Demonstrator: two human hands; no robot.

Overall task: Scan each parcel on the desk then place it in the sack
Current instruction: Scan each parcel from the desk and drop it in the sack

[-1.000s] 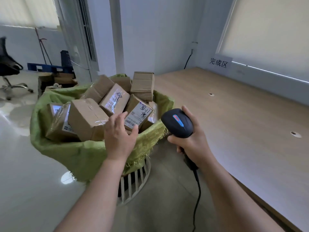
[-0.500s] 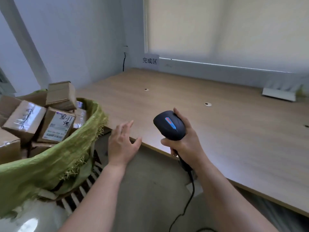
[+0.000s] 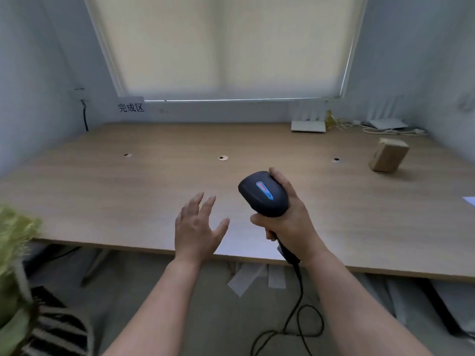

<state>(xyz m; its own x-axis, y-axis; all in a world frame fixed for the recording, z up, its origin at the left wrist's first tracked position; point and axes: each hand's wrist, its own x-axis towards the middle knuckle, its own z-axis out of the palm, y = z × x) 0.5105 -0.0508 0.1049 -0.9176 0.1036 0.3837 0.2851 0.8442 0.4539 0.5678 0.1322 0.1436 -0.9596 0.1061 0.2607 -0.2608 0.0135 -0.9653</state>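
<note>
One brown cardboard parcel (image 3: 389, 155) stands tilted on the wooden desk (image 3: 133, 191) at the far right. My right hand (image 3: 288, 224) grips a black barcode scanner (image 3: 264, 194) by its handle, above the desk's near edge; its cable hangs to the floor. My left hand (image 3: 196, 227) hovers over the desk's front edge with fingers spread and holds nothing. Only a blurred edge of the green sack (image 3: 12, 265) shows at the far left, so its contents are hidden.
Two white routers (image 3: 308, 122) and loose cables lie along the desk's back right, under a blinded window. A sign with Chinese characters (image 3: 131, 107) hangs on the back wall. A white sheet corner (image 3: 469, 200) shows at the right edge. The striped sack stand (image 3: 56, 327) is at lower left.
The view has swung right, from the parcel-filled sack to the desk. My left hand left the parcels in the sack and now hovers empty. The scanner stays in my right hand.
</note>
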